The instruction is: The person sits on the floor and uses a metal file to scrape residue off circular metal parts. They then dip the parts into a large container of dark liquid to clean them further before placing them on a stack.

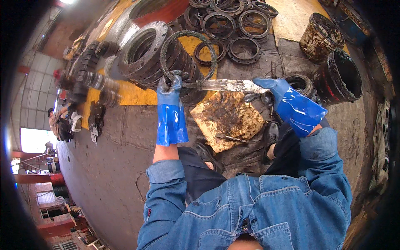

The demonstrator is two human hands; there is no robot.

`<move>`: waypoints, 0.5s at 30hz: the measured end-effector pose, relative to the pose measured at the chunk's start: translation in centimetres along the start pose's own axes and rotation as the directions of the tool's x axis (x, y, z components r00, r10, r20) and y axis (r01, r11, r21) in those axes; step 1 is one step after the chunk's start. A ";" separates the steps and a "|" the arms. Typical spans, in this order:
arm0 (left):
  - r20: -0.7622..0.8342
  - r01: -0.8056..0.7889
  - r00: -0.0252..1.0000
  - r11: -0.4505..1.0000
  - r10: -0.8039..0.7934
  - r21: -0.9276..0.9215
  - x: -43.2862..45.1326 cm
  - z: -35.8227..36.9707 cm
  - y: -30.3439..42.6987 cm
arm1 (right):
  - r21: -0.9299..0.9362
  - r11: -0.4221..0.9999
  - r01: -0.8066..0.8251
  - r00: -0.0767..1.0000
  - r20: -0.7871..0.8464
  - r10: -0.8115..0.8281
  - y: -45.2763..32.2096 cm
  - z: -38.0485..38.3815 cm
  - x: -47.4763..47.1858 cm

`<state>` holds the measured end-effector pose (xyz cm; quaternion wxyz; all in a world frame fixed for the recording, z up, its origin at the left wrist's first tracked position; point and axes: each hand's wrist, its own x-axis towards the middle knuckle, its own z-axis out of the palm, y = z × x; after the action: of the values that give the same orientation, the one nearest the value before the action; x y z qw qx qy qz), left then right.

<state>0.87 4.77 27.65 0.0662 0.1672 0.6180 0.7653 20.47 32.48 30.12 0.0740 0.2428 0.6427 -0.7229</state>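
My left hand (170, 87), in a blue rubber glove with dark-stained fingers, grips the lower left rim of a thin, greasy metal ring (213, 59). The ring is held up in front of a stack of thick flanged rings (145, 47). My right hand (272, 89), gloved alike, is closed on the right end of a flat, smeared strip-like tool (226, 85). That strip spans level between the hands and narrows near my left fingers; whether they touch it I cannot tell. Below lies a stained yellowish board (225, 115) with a small handled tool (231, 137) on it.
Several flanged rings (243, 51) lie piled ahead. Two grimy buckets (322, 37) (340, 76) stand at the right, near a smaller ring stack (298, 84) and an upright threaded rod (273, 69). My shoes (271, 134) flank the board. Another person (59, 123) is far left.
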 end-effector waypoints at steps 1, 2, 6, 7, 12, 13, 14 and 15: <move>0.007 -0.018 1.000 0.999 0.018 0.036 0.0 0.0 0.1 | -0.005 1.000 0.026 0.999 -0.030 -0.026 0.2 -0.2 0.1; 0.014 -0.039 0.999 0.996 0.038 0.075 0.0 -0.2 0.4 | -0.010 0.998 0.055 0.997 -0.056 -0.056 0.1 -0.1 0.1; 0.008 -0.202 0.979 0.964 0.204 0.174 0.3 -0.9 0.0 | -0.082 0.987 0.140 0.985 -0.091 -0.148 -1.1 1.5 -0.9; -0.011 -0.206 0.977 0.957 0.213 0.206 -0.3 -0.6 0.6 | -0.202 0.978 0.054 0.992 -0.100 -0.075 -2.2 2.2 -1.4; -0.144 -0.252 0.953 0.962 0.266 0.106 1.0 -0.5 1.0 | 0.024 0.905 0.424 0.902 -0.106 -0.420 -1.3 5.7 -2.8; -0.182 -0.291 0.932 0.946 0.314 0.144 0.9 -0.3 1.2 | 0.054 0.841 0.538 0.842 -0.083 -0.533 -0.2 6.3 -2.4; -0.223 -0.327 0.904 0.926 0.364 0.188 0.7 -0.3 1.7 | 0.089 0.763 0.640 0.768 -0.060 -0.637 -0.1 7.0 -2.2; -0.237 -0.289 0.919 0.947 0.315 0.139 0.5 -0.2 2.7 | -0.431 0.616 0.660 0.715 0.106 -0.691 -1.7 6.6 -3.6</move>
<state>0.62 4.15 30.27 -0.1418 0.1636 0.6260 0.7492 21.19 25.65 33.61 -0.1736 -0.0146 0.8339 -0.5237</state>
